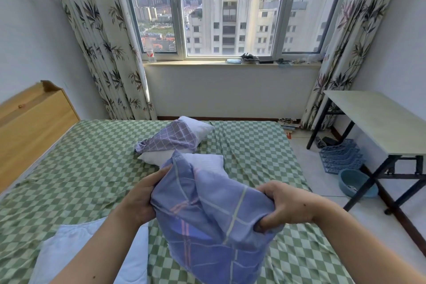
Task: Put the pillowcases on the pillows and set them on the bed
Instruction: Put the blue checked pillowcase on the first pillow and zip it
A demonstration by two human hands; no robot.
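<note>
Left hand [140, 196] and right hand [285, 205] each grip an edge of a blue checked pillowcase [214, 219], fingers curled into bunched cloth above the green-checked bed [80, 168]; left fingertips hidden behind fabric. A white pillow [207, 161] pokes from its far end. Beyond, a second pillow [198, 128] lies half under another pillowcase [170, 138].

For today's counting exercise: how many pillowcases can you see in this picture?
2. One pillowcase is held up by both hands, the left hand and right hand. The other pillowcase lies across a white pillow mid-bed. None seems hidden.
</note>
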